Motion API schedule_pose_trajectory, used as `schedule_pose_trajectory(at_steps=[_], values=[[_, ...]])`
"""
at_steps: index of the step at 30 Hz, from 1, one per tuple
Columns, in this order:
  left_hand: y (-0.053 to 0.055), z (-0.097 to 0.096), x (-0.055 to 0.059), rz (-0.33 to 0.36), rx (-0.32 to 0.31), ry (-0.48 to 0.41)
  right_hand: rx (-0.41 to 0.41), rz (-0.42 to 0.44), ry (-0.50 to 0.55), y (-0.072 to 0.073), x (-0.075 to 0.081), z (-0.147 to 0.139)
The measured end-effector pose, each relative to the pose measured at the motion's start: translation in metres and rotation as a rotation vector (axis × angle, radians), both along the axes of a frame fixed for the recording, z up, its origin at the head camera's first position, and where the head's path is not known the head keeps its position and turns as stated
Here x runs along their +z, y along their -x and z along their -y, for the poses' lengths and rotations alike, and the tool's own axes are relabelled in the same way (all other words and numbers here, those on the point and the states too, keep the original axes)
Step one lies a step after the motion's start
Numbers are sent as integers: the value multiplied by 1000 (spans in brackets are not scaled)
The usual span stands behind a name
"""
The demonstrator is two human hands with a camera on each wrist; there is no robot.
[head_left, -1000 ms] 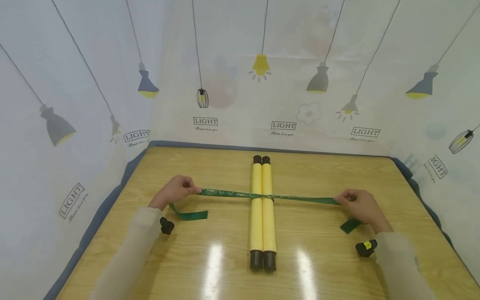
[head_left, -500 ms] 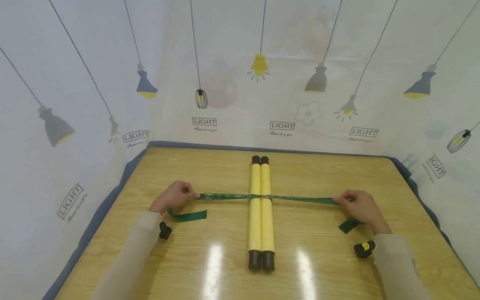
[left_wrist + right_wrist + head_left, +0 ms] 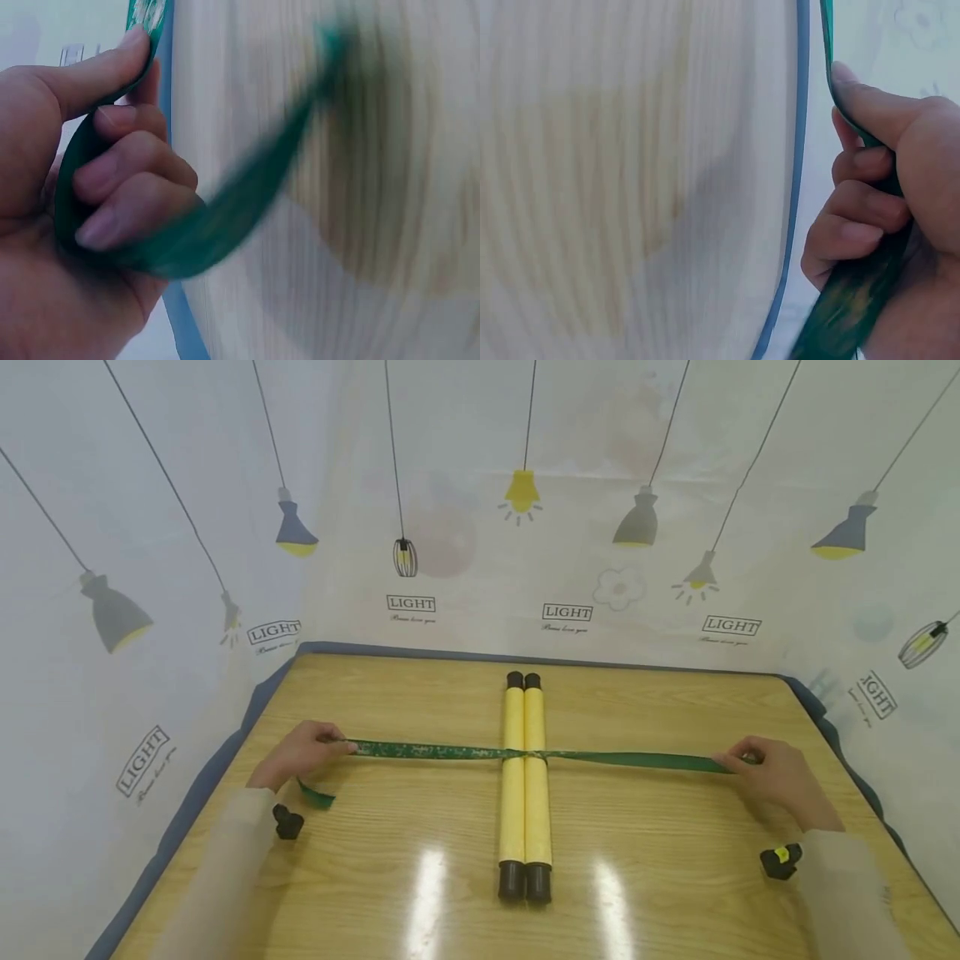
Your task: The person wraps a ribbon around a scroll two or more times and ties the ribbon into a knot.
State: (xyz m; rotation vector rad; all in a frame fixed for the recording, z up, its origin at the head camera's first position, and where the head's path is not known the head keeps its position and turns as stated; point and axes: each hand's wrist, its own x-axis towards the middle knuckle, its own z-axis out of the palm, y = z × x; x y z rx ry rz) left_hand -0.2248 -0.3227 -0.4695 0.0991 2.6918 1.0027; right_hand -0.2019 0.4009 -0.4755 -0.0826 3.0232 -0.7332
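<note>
Two yellow tubes with dark end caps lie side by side, pointing away from me. A green ribbon with a worn gold pattern crosses around their middle and stretches out straight to both sides. On the left, my left hand pinches it between thumb and forefinger; its loose tail runs through the curled fingers and dangles free. Opposite, my right hand pinches the other length, with the tail passing down through the palm in the right wrist view.
The wooden table has blue cloth along its back and side edges. A pale sheet printed with hanging lamps walls it in. A small black device sits by the left wrist, another black device by the right.
My hands have moved outward, left hand to the left and right hand to the right. More ribbon now shows between each hand and the tubes, and the left tail hangs shorter.
</note>
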Motion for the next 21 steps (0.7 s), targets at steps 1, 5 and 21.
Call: schedule_pose_trajectory(at_steps=[1, 5, 21], values=[[0, 5, 0, 1, 10, 13, -7, -6, -6, -1, 0, -5], [-2, 22, 2, 9, 69, 77, -24, -61, -32, -7, 0, -24], [-14, 20, -1, -126, 228, 290, -127, -76, -43, -14, -11, -59]])
